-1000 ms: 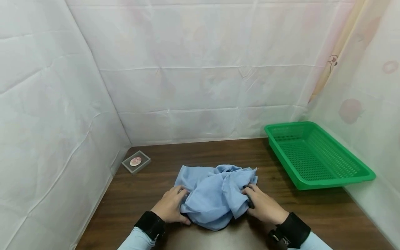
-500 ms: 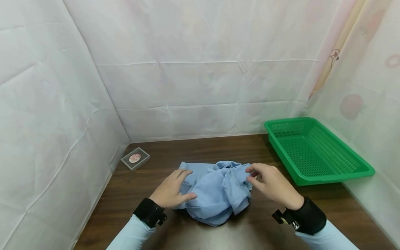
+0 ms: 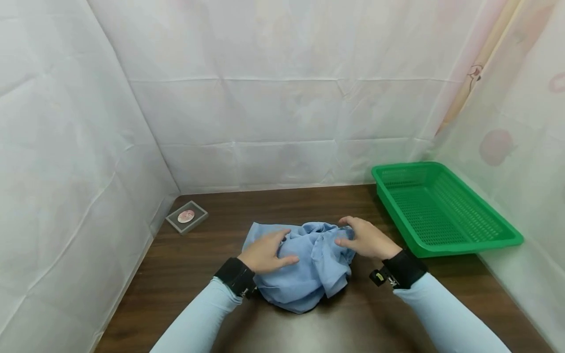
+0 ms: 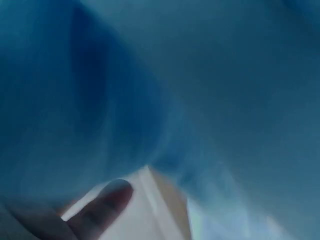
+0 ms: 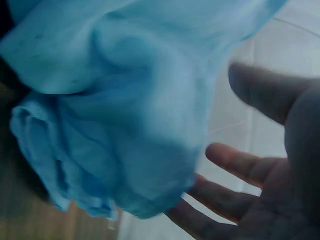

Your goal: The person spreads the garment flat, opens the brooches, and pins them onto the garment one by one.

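Note:
A crumpled light-blue cloth point(image 3: 309, 274) lies in a heap on the brown wooden table, with a dark edge showing under its near side. My left hand point(image 3: 266, 252) is over the cloth's left part, thumb spread from the fingers. In the left wrist view the blue cloth point(image 4: 210, 90) fills most of the picture, and one fingertip point(image 4: 112, 200) shows below it. At the heap's upper right is my right hand point(image 3: 371, 239), its thumb and fingers apart. The right wrist view shows those fingers point(image 5: 240, 165) beside hanging folds of the cloth, gripping none.
A green perforated plastic basket point(image 3: 448, 250) stands at the right, near the white sheet wall. At the back left lies a small grey square case point(image 3: 199, 215) with a pinkish round disc point(image 3: 186, 216) on it. White sheets point(image 3: 273, 113) enclose the table's back and sides.
Both hands have let go of the cloth's lower sides and risen. The left has moved right over the heap; the right has shifted up to its upper right. The cloth's shape is nearly the same.

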A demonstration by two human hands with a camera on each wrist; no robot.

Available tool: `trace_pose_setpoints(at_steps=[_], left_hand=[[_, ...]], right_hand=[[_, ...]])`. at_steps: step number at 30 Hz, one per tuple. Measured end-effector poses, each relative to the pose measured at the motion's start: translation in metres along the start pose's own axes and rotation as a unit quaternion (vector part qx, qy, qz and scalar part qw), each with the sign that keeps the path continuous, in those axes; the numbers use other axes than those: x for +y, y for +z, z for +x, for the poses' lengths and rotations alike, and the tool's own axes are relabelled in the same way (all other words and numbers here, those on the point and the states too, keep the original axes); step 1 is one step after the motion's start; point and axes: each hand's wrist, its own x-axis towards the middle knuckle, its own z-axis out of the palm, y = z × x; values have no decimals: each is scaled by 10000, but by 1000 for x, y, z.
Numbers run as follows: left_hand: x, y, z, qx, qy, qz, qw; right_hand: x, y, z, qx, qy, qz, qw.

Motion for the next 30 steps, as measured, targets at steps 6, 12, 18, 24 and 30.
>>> trace_pose_setpoints(at_steps=[6, 12, 18, 24, 30], left_hand=[[4, 23, 6, -443, -250, -171, 9986], [2, 37, 5, -412, -320, 7, 9986], [-1, 52, -1, -339, -18, 562, 9978], [-2, 62, -3, -9, 401, 930, 9949], [0, 65, -7, 10, 420, 1096, 9931]], right_hand=[[16, 22, -1, -412, 85, -85, 9991], [25, 36, 5, -446, -54, -296, 9986], [26, 42, 5, -390, -666, -248, 9967], [25, 46, 8, -350, -1007, -335, 9937], [25, 46, 6, -282, -784, -220, 9963]])
